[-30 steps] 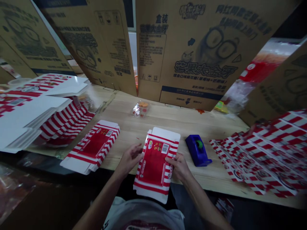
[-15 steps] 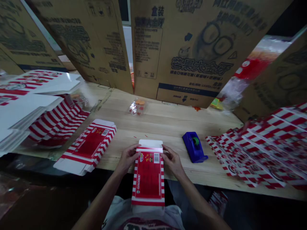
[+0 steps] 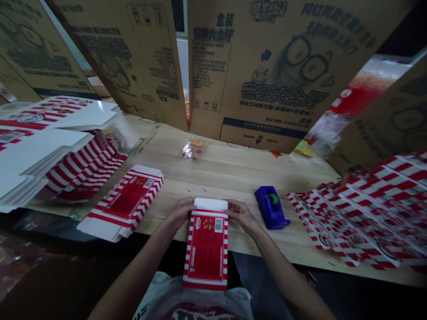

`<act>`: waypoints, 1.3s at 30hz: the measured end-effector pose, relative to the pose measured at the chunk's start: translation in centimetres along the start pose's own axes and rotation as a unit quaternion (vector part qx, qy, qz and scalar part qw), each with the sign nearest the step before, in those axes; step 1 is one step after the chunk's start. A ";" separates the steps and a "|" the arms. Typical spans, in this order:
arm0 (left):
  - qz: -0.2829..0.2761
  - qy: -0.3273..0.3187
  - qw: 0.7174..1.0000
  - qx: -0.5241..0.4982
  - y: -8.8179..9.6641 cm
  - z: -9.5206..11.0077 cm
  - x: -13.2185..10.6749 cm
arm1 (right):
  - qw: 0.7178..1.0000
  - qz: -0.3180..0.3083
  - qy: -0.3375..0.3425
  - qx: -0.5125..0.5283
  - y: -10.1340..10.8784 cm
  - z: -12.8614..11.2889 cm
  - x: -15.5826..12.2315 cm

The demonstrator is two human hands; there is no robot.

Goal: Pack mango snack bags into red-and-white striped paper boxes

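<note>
Between my hands is a red-and-white striped carton [image 3: 207, 249], its white end flap [image 3: 211, 204] standing out at the far end. My left hand [image 3: 182, 212] grips its far left corner, and my right hand [image 3: 240, 214] pinches the far right corner. The carton's near end rests against my shirt, over the table's front edge. To the left lies a second striped carton [image 3: 128, 200], flat on its side with white end flaps out. A blue tape dispenser [image 3: 271, 209] with a green core sits on the table right of my right hand.
White-and-striped flat cartons [image 3: 40, 151] are piled at the left. More striped cartons [image 3: 370, 213] stack at the right. A clear packet with orange pieces [image 3: 194, 150] lies behind my hands. Tall cardboard sheets [image 3: 260, 80] stand along the back of the wooden table [image 3: 230, 175].
Both hands still hold the carton's far corners; the fingers have shifted slightly towards its edges. The view has moved a little. The other things stay in place.
</note>
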State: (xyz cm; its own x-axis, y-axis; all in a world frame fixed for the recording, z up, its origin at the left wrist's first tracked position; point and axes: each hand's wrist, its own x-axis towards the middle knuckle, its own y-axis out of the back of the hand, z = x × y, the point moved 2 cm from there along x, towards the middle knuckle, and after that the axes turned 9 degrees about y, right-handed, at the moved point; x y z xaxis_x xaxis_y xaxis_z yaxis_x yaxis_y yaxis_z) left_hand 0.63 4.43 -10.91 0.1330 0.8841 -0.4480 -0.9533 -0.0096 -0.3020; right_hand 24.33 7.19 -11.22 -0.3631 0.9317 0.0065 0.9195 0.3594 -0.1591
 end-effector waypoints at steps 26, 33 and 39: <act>0.022 -0.234 0.868 0.436 -2.1 2.2 -4.3 | 0.970 -0.017 0.060 -0.235 -1.0 -2.8 -2.9; 0.002 -0.228 0.882 0.413 -2.4 2.0 -4.5 | 0.975 -0.013 0.080 -0.207 -0.9 -2.7 -4.0; 0.033 -0.236 0.903 0.359 -1.8 -0.4 -4.9 | 0.974 0.052 0.136 -0.171 -1.6 -1.6 -6.0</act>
State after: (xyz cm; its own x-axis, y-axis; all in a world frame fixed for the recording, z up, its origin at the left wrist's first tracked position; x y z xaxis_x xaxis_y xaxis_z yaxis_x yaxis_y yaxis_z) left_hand 1.84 -0.06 -8.48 0.1009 0.9948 0.0138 -0.9078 0.0864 0.4103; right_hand 25.23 1.10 -9.46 -0.2542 0.9270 0.2759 0.9625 0.2145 0.1659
